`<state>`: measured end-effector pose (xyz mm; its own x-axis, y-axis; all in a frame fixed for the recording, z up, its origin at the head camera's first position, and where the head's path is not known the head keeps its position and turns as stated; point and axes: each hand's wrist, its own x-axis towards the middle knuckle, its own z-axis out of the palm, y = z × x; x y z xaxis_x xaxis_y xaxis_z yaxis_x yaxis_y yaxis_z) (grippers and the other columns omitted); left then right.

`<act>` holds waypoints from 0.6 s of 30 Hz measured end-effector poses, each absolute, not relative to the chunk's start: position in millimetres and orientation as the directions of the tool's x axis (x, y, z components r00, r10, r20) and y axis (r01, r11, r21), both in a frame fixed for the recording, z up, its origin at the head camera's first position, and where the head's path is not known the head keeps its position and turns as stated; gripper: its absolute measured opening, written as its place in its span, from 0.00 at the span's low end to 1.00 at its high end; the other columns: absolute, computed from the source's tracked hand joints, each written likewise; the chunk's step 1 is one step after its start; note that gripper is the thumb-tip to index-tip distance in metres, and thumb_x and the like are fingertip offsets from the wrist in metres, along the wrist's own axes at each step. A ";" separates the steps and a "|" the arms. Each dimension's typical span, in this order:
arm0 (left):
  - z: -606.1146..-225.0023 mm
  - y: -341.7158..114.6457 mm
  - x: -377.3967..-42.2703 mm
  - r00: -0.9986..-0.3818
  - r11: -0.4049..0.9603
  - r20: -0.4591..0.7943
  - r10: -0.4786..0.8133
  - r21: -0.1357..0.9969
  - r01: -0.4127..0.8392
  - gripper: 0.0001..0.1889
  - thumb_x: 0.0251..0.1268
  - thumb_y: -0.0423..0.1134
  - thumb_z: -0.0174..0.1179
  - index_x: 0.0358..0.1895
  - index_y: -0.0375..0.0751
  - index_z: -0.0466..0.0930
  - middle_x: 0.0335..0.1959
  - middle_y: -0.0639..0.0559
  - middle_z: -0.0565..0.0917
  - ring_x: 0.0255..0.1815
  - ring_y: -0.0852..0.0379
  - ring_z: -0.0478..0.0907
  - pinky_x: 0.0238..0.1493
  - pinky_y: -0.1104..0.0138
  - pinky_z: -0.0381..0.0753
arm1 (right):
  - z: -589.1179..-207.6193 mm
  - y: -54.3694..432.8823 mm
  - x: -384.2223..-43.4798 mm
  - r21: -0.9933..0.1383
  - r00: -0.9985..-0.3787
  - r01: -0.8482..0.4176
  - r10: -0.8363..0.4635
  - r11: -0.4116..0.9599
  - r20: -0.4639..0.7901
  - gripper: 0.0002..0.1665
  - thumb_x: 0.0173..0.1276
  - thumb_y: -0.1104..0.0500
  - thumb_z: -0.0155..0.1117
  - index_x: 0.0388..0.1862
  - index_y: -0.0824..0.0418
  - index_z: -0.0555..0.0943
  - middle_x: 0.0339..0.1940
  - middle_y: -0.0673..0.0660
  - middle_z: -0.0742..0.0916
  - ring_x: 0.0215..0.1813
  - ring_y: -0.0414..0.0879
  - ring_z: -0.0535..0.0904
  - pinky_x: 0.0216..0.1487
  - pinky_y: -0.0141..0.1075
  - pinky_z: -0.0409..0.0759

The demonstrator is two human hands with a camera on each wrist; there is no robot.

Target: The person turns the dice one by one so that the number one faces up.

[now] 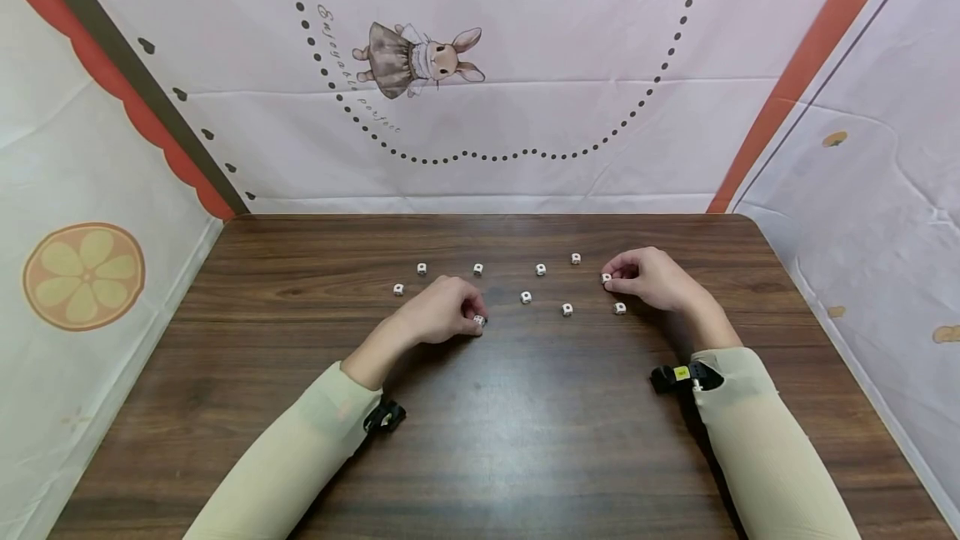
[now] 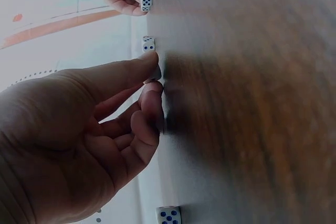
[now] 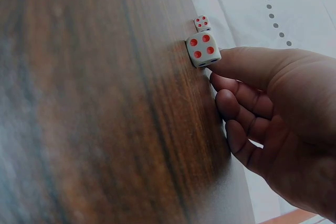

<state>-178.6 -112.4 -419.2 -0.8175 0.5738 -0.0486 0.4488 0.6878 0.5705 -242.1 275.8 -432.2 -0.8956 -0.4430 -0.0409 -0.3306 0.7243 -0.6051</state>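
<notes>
My left hand (image 1: 438, 312) pinches a white die (image 1: 479, 320) between thumb and fingertips, low over the wooden table. The fingers mostly cover that die in the left wrist view, and the other fingers curl in toward the palm. Farther right, my right hand (image 1: 652, 277) holds another white die (image 1: 606, 278) with thumb and index finger. Just in front of the right thumb lies a separate die (image 1: 619, 308); in the right wrist view a die with four red dots (image 3: 203, 49) overlaps the thumb tip.
Several more white dice lie spread over the brown table (image 1: 517, 440), among them one die (image 1: 399, 290) at the left, one die (image 1: 526, 297) between the hands and one die (image 1: 576, 258) toward the back. Printed cloth (image 1: 540, 107) hangs behind the table and along its sides.
</notes>
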 end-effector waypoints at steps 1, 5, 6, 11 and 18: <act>-419.4 -112.7 -178.8 -0.818 0.685 -0.045 0.574 0.574 0.448 0.06 0.60 0.34 0.78 0.36 0.46 0.89 0.27 0.60 0.83 0.31 0.65 0.78 0.41 0.66 0.79 | -432.3 275.9 -242.1 -0.605 -0.896 -0.329 -0.442 0.725 -0.042 0.06 0.74 0.60 0.72 0.47 0.60 0.89 0.34 0.50 0.87 0.39 0.47 0.79 0.43 0.39 0.75; -420.6 -114.2 -179.8 -0.821 0.679 -0.035 0.570 0.582 0.447 0.07 0.60 0.33 0.77 0.35 0.47 0.87 0.27 0.60 0.82 0.31 0.64 0.78 0.41 0.66 0.79 | -432.2 275.6 -242.0 -0.605 -0.895 -0.330 -0.444 0.725 -0.043 0.06 0.74 0.60 0.72 0.47 0.60 0.90 0.34 0.50 0.87 0.40 0.47 0.79 0.43 0.39 0.75; -421.0 -114.6 -180.1 -0.821 0.679 -0.033 0.569 0.583 0.447 0.08 0.60 0.33 0.77 0.35 0.47 0.87 0.27 0.60 0.82 0.32 0.64 0.78 0.41 0.66 0.79 | -432.1 275.5 -241.9 -0.604 -0.895 -0.331 -0.444 0.725 -0.043 0.06 0.74 0.60 0.72 0.47 0.60 0.90 0.34 0.51 0.87 0.39 0.47 0.79 0.43 0.39 0.75; -422.1 -116.0 -180.8 -0.824 0.677 -0.030 0.566 0.586 0.444 0.08 0.60 0.33 0.78 0.35 0.46 0.86 0.28 0.60 0.82 0.33 0.64 0.78 0.42 0.65 0.79 | -431.3 275.3 -241.5 -0.605 -0.894 -0.330 -0.446 0.725 -0.046 0.06 0.74 0.61 0.73 0.47 0.60 0.89 0.34 0.50 0.87 0.39 0.46 0.79 0.42 0.38 0.75; -423.3 -117.0 -180.7 -0.836 0.697 -0.054 0.546 0.583 0.417 0.08 0.60 0.34 0.78 0.35 0.46 0.86 0.28 0.60 0.83 0.32 0.65 0.79 0.43 0.65 0.80 | -431.4 275.2 -241.6 -0.605 -0.893 -0.334 -0.449 0.722 -0.042 0.06 0.74 0.61 0.72 0.47 0.61 0.89 0.34 0.50 0.87 0.39 0.47 0.79 0.42 0.39 0.75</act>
